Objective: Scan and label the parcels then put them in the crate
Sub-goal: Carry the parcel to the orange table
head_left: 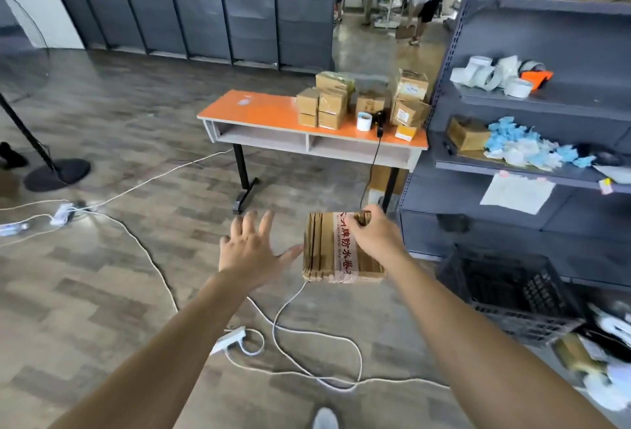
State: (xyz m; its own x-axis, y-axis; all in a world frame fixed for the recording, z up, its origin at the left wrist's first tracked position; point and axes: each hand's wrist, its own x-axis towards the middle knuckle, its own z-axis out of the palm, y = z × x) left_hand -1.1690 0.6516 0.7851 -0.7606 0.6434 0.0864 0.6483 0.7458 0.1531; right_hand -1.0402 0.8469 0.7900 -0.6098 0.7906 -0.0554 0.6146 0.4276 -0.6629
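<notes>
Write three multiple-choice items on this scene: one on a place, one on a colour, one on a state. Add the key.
1. Where is the black crate?
A. on a top shelf
B. on the floor by the shelves
C. in the person's arms

2. What colour is the table top?
A. orange
B. green
C. white

3. How is the left hand beside the parcel?
A. curled round it
B. open, fingers spread
C. clenched in a fist

Key:
1 B: the crate stands low beside the shelves.
2 A: the top is plainly orange.
3 B: only the right hand grips the parcel.
</notes>
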